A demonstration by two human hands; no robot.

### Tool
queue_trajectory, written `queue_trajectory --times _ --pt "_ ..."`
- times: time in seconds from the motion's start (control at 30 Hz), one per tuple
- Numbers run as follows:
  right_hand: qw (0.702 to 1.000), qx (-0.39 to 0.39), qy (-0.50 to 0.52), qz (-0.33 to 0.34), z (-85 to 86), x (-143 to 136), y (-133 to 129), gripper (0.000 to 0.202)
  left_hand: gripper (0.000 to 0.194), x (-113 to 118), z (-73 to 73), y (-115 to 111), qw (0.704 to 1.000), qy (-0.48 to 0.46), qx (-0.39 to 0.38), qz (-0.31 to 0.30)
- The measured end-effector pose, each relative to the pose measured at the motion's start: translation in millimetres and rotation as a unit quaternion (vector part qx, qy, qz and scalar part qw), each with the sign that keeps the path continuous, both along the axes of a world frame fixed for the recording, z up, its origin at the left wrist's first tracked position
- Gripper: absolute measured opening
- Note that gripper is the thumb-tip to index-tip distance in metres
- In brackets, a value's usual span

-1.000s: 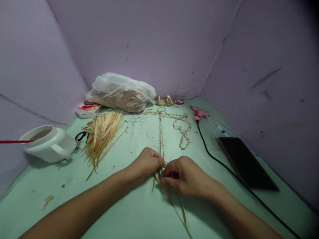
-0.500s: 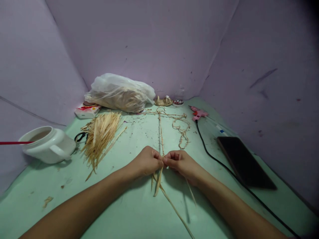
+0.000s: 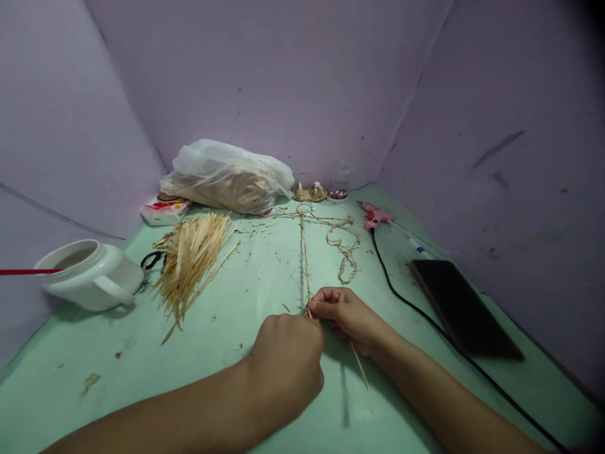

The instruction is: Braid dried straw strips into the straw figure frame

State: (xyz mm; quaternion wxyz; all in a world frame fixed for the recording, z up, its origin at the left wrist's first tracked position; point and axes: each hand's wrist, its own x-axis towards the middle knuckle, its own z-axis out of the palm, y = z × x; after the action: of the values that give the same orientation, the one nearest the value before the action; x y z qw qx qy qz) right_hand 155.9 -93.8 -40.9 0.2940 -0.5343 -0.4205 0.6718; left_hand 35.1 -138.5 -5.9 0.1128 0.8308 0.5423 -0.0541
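A thin braided straw cord (image 3: 305, 252) runs straight from the back of the table toward me. My right hand (image 3: 343, 315) pinches its near end between thumb and fingertips, and a loose straw strand (image 3: 359, 364) hangs below that palm. Just in front of the pinch, my left hand (image 3: 288, 362) is closed with its back to me, apparently around the loose strands below the braid; its fingers and most of those strands are hidden. More twisted cord (image 3: 348, 252) lies in loops beyond my right hand.
Left stand a bundle of dry straw strips (image 3: 193, 261), scissors (image 3: 152, 260) and a white pot (image 3: 94, 274). A plastic bag (image 3: 229, 180) lies against the back wall. To the right are a pink glue gun (image 3: 375, 215), its black cable (image 3: 411, 299) and a dark phone-like slab (image 3: 466, 309).
My left hand has come down toward me and turned over, covering the loose strands that hung in sight. The right hand keeps its pinch at nearly the same spot.
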Motion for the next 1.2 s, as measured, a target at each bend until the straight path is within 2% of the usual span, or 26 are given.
queue_trajectory --times 0.1,0.17,0.23,0.3,0.33,0.4,0.47,0.5,0.53,0.57,0.6,0.77,0.93,1.07,1.2 --pt "1.000 -0.011 0.022 0.013 -1.6 0.7 -0.2 0.014 0.029 2.2 -3.0 -2.3 0.999 -0.004 -0.023 -0.034" --pt "1.000 0.000 0.022 0.013 -1.9 1.0 -0.1 0.014 0.023 -3.6 -1.2 6.2 0.998 -0.043 -0.050 -0.025" --pt "1.000 0.014 0.019 0.010 -1.6 1.3 0.2 0.014 0.030 -12.8 2.3 20.9 0.990 -0.118 -0.070 0.025" --pt "0.999 0.020 0.017 0.019 -1.4 1.9 0.5 0.016 0.029 -20.8 3.9 36.9 0.968 -0.218 -0.071 0.106" --pt "0.999 0.022 0.016 0.029 -1.6 2.2 0.7 0.017 0.025 -23.1 3.1 43.6 0.943 -0.271 -0.111 0.157" --pt "0.999 0.023 0.018 0.046 -2.3 2.8 1.2 0.019 0.016 -23.7 -2.0 52.2 0.867 -0.364 -0.255 0.227" --pt "0.998 0.025 0.029 0.050 -3.3 3.3 1.9 0.018 0.012 -20.5 -10.1 54.5 0.772 -0.438 -0.388 0.247" --pt "0.998 0.025 0.031 0.049 -3.7 3.4 2.3 0.018 0.010 -18.7 -14.2 54.1 0.735 -0.467 -0.427 0.245" --pt "0.998 0.027 0.030 0.048 -4.0 3.6 2.8 0.017 0.007 -17.1 -17.6 53.4 0.712 -0.487 -0.445 0.240" --pt "0.998 0.034 0.024 0.048 -4.2 3.9 3.3 0.016 0.004 -16.0 -20.0 52.8 0.704 -0.498 -0.448 0.236" --pt "0.997 0.048 0.014 0.052 -4.6 4.2 3.7 0.014 0.003 -15.3 -21.2 52.3 0.711 -0.497 -0.440 0.234" --pt "0.979 0.162 -0.069 0.100 -10.1 6.8 4.0 0.008 0.014 -14.8 -18.0 53.9 0.808 -0.404 -0.360 0.236" --pt "0.931 0.274 -0.221 0.092 -14.5 7.2 -1.8 0.007 0.012 -15.1 -27.7 55.2 0.876 -0.328 -0.275 0.223" --pt "0.887 0.329 -0.310 0.096 -8.3 6.2 -8.7 0.014 0.010 -16.1 -38.7 54.7 0.895 -0.350 -0.196 0.195" --pt "0.836 0.379 -0.379 0.117 0.9 6.4 -15.7 0.014 0.011 -15.6 -39.5 53.0 0.883 -0.363 -0.215 0.204"
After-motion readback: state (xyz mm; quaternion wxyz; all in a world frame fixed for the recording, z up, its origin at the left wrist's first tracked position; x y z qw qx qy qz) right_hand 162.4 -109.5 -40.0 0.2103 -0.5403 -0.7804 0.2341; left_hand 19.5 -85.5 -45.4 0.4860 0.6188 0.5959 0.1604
